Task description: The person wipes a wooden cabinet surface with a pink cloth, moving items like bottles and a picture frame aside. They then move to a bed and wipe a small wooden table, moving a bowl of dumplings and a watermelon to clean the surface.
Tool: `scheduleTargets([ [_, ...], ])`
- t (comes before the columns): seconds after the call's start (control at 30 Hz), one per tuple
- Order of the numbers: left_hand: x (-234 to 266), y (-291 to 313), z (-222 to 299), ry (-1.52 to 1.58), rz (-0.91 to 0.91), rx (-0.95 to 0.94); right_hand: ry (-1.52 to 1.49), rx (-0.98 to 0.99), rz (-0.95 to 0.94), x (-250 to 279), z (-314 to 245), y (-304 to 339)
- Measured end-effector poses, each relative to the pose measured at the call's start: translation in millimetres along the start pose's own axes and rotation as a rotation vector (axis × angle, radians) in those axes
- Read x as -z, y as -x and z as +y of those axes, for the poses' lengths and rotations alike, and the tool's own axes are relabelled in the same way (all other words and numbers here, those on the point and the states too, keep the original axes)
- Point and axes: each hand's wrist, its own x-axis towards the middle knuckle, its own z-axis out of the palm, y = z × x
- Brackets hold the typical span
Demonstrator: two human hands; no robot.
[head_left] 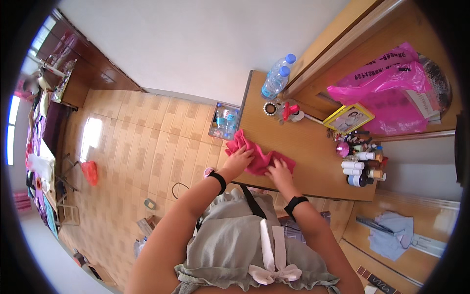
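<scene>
Apparently the work is unfinished: the pink cloth (261,160) lies bunched at the desk's (318,157) front left corner, neither flat nor folded. The left hand (239,159) and right hand (280,173) touch it, apart; whether they grip, I cannot tell.

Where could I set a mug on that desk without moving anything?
Widest: the bare desk between the pink cloth and the cosmetic bottles. A smaller patch lies between the cloth and the water bottles. It's crowded among the cosmetic bottles and by the yellow picture frame.

Rumpled bright-pink cloth (259,159) on wooden desk (318,147)
</scene>
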Motion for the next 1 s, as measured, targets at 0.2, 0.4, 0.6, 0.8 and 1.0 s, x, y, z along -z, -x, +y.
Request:
scheduleTargets([
  [0.2, 4, 41, -2, -0.016, -0.077, -0.195, -0.02, 0.023, -0.029, -19, -80, 28],
  [0.4, 0, 18, -22, -0.102, 0.006, -0.238, -0.042, -0.012, -0.087, -15, -69, 1],
  [0.6, 36, -29, -60, -0.153, -0.065, -0.168, -0.101, -0.02, -0.042, -7, -55, -64],
  [0.8, 59, -80, -104, -0.057, -0.096, -0.123, -0.043, -0.069, -0.009, -4, -51, -110],
  [1.0, 77, -120, -144, -0.009, -0.165, -0.288, -0.095, -0.237, 0.015, 10, -70, -135],
])
